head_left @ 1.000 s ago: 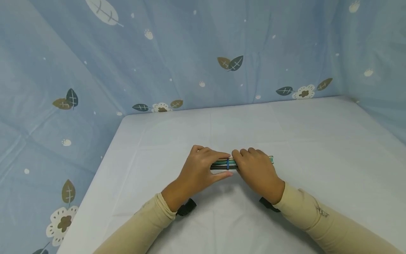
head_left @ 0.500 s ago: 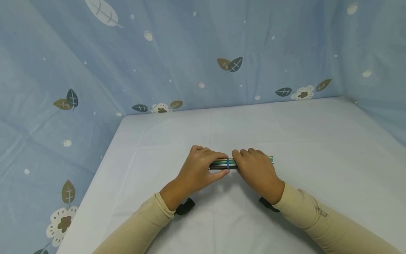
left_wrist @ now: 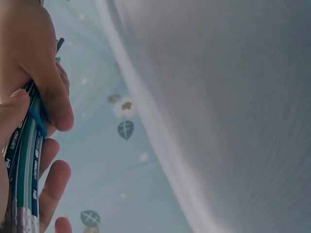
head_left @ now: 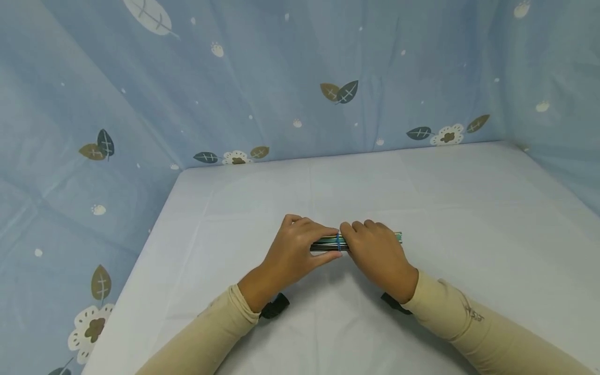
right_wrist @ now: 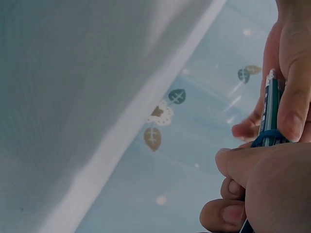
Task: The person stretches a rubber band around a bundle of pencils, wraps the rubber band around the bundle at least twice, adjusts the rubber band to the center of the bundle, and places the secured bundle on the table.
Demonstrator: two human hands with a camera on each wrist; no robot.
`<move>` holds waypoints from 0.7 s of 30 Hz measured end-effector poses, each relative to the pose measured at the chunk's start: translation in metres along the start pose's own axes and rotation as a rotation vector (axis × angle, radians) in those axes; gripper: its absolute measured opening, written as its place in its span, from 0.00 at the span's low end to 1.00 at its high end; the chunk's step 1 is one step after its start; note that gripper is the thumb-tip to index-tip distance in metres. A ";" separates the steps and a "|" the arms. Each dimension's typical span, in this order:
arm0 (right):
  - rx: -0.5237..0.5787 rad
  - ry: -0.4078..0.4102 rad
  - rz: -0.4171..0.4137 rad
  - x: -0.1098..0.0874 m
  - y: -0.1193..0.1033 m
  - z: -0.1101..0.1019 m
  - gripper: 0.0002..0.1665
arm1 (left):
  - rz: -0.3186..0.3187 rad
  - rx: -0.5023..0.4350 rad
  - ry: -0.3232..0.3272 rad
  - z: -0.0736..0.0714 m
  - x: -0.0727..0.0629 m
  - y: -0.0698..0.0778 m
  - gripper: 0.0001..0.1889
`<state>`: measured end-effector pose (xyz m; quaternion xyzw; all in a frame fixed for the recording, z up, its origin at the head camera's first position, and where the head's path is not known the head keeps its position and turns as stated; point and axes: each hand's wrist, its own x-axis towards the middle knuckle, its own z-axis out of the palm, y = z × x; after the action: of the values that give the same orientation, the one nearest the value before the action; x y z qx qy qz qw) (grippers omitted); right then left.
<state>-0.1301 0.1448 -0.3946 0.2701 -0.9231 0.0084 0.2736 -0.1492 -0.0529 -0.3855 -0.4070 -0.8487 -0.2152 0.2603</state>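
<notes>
A bundle of pencils [head_left: 323,244], tied with a blue rubber band [head_left: 338,241], lies level between both hands in the head view. My right hand [head_left: 377,258] grips it on the right, fingers curled round the shafts; the pencil ends [head_left: 398,237] poke out past it. On the other side, my left hand [head_left: 292,252] holds the bundle between thumb and fingers, their tips close to the band. The left wrist view shows printed pencil shafts [left_wrist: 30,162] and metal-capped ends along the left palm. In the right wrist view, the band [right_wrist: 268,136] sits just beyond the right thumb.
Beneath the hands spreads a white-covered table [head_left: 262,198]. A blue curtain [head_left: 262,78] with leaf and flower prints rises along its back and sides. Dark wrist straps [head_left: 275,306] show under both forearms.
Both hands keep their hold on the pencils. The right hand has shifted very slightly left, and the left hand's fingertips moved back a little from the band, then forward again.
</notes>
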 end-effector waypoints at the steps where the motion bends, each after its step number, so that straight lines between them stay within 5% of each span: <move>1: 0.001 0.002 0.000 0.000 0.000 0.000 0.16 | 0.003 0.004 0.002 0.000 0.000 0.001 0.21; 21: 0.006 0.012 -0.004 0.005 0.005 -0.002 0.16 | -0.043 0.155 -0.140 -0.008 0.005 -0.003 0.18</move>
<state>-0.1349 0.1471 -0.3898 0.2726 -0.9209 0.0124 0.2783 -0.1520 -0.0560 -0.3762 -0.3814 -0.8874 -0.1256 0.2264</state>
